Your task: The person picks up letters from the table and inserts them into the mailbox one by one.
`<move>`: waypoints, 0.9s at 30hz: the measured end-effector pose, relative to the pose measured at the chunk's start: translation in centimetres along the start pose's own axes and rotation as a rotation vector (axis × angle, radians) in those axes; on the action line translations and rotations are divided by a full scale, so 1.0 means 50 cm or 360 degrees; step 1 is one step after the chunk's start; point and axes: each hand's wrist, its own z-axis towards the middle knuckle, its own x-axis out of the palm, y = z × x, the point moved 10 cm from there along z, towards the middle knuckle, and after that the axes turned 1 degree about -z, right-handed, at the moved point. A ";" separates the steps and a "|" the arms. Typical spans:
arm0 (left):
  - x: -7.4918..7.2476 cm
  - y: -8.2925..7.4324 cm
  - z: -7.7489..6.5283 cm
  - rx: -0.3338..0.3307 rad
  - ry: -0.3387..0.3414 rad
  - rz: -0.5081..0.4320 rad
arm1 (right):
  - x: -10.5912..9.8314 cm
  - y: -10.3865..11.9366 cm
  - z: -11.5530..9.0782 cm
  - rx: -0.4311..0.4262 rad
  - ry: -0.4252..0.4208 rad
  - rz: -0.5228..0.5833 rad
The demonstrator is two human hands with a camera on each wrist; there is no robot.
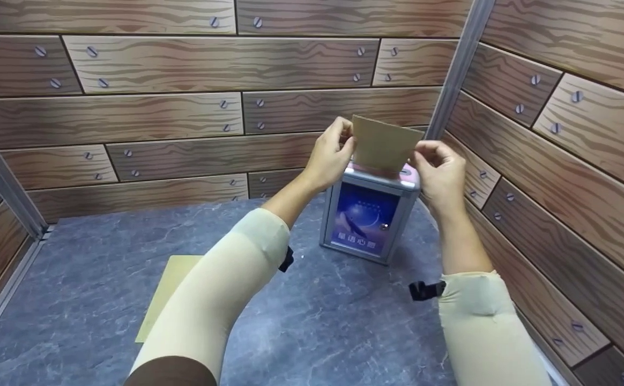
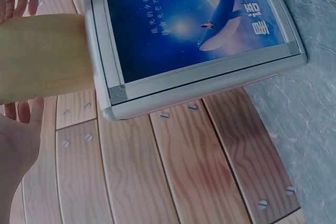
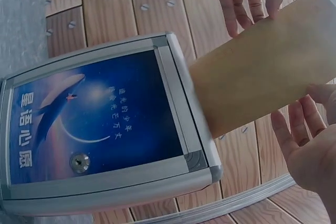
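Observation:
A brown paper envelope (image 1: 384, 143) stands upright over the top of a grey-framed metal box (image 1: 329, 220). My left hand (image 1: 332, 153) pinches its left edge, and my right hand (image 1: 443, 174) pinches the right edge. In the right wrist view the envelope (image 3: 262, 69) meets the box top along its lower edge; whether that edge is inside the slot I cannot tell. The box front carries a blue whale picture (image 2: 194, 19) with white lettering and a round lock (image 3: 80, 162). Part of a dark slot (image 1: 406, 172) shows on the pinkish top beside the envelope.
Another flat yellowish-brown sheet or envelope (image 1: 167, 287) lies on the grey marbled table (image 1: 312, 321), partly hidden under my left forearm. Wood-patterned walls (image 1: 183, 118) rise behind and to the right, joined by a metal corner post (image 1: 454, 75) close behind the box.

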 end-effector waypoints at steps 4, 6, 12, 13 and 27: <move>0.001 0.006 0.009 -0.0002 -0.0014 0.0001 | 0.002 -0.002 0.011 0.0000 0.0020 -0.0060; 0.001 0.005 0.013 0.0002 -0.0016 0.0002 | 0.003 0.000 0.016 -0.0004 0.0029 -0.0068; 0.008 0.015 0.014 -0.0017 -0.0021 0.0012 | 0.002 -0.007 0.027 -0.0010 0.0062 -0.0124; 0.010 0.019 0.013 -0.0024 -0.0020 0.0016 | 0.001 -0.011 0.028 -0.0013 0.0065 -0.0141; 0.049 0.100 0.002 -0.0182 0.0110 0.0240 | 0.008 -0.109 0.039 0.0076 0.0167 -0.0465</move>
